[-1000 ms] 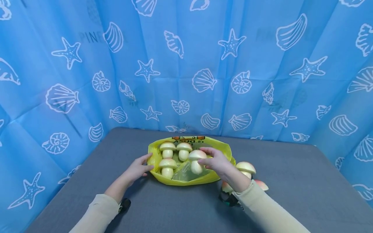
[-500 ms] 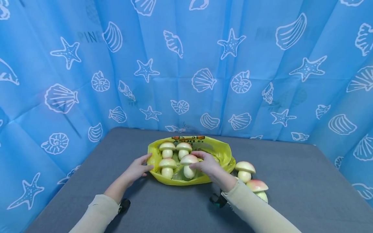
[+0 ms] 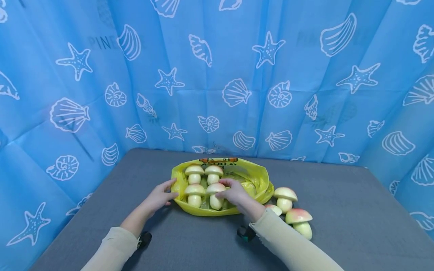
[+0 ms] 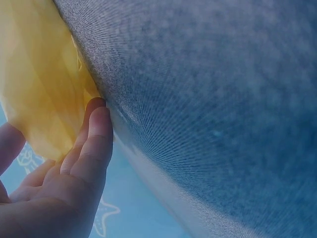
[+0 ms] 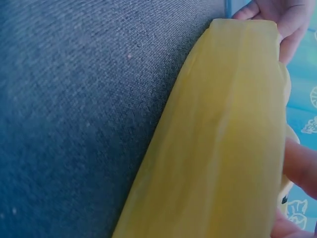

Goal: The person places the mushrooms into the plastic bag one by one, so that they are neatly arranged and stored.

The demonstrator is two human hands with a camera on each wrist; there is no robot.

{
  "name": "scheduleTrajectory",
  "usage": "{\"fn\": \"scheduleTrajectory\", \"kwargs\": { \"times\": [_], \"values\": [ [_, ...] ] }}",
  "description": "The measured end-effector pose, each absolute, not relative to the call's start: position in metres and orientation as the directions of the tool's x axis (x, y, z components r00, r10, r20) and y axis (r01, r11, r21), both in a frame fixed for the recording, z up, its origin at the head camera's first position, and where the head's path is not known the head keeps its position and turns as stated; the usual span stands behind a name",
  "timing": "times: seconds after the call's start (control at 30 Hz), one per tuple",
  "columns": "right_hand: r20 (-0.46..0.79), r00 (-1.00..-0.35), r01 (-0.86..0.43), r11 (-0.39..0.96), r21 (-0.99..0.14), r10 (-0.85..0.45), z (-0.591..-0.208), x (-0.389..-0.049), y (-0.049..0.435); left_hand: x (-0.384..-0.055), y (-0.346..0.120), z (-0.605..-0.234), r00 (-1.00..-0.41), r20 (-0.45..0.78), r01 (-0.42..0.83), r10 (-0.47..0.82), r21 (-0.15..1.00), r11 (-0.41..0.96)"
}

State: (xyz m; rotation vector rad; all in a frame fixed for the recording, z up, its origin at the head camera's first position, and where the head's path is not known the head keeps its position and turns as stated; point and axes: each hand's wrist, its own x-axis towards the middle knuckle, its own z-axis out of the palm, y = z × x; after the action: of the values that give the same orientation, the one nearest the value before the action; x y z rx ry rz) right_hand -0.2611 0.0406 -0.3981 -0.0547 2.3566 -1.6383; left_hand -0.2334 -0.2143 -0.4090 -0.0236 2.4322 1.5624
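Observation:
An open yellow plastic bag [image 3: 259,178] lies on the table with several cream, pink-tinged toy mushrooms in its left half. Among them, one toy mushroom [image 3: 216,202] stands at the front, and my right hand [image 3: 239,196] holds it by the cap's right side. A front-left mushroom [image 3: 194,201] and two back mushrooms stand beside it. My left hand [image 3: 156,198] rests against the bag's left end, fingers extended; in the left wrist view the left hand [image 4: 69,183] touches the yellow plastic. The bag wall hides most of the right hand's grip in the right wrist view.
Right of the bag, three loose mushrooms lie on the grey tabletop [image 3: 339,210]: one upright mushroom [image 3: 285,195], one tilted mushroom [image 3: 299,218], and one partly hidden by my right arm. A blue shell-patterned curtain [image 3: 217,75] hangs behind the table.
My right hand has moved left inside the bag with the toy mushroom, bringing it beside the front-left one. The left hand has stayed at the bag's left end.

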Motion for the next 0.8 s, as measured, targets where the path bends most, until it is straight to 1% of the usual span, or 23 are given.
{"fn": "scheduleTrajectory", "kwargs": {
  "times": [0.27, 0.57, 0.8],
  "values": [
    [-0.215, -0.962, 0.140, 0.365, -0.920, -0.172, -0.4009, -0.2632, 0.0382, -0.2329, -0.2137, -0.4094, -0.970, -0.208, -0.137, 0.126, 0.895, 0.425],
    [-0.214, -0.953, 0.116, 0.392, -0.913, -0.215, -0.4029, -0.2627, 0.0387, -0.2325, -0.2150, -0.4103, -0.971, -0.197, -0.123, 0.134, 0.896, 0.427],
    [-0.212, -0.952, 0.113, 0.391, -0.914, -0.220, -0.4006, -0.2618, 0.0406, -0.2331, -0.2149, -0.4104, -0.970, -0.205, -0.131, 0.128, 0.891, 0.435]
  ]
}}
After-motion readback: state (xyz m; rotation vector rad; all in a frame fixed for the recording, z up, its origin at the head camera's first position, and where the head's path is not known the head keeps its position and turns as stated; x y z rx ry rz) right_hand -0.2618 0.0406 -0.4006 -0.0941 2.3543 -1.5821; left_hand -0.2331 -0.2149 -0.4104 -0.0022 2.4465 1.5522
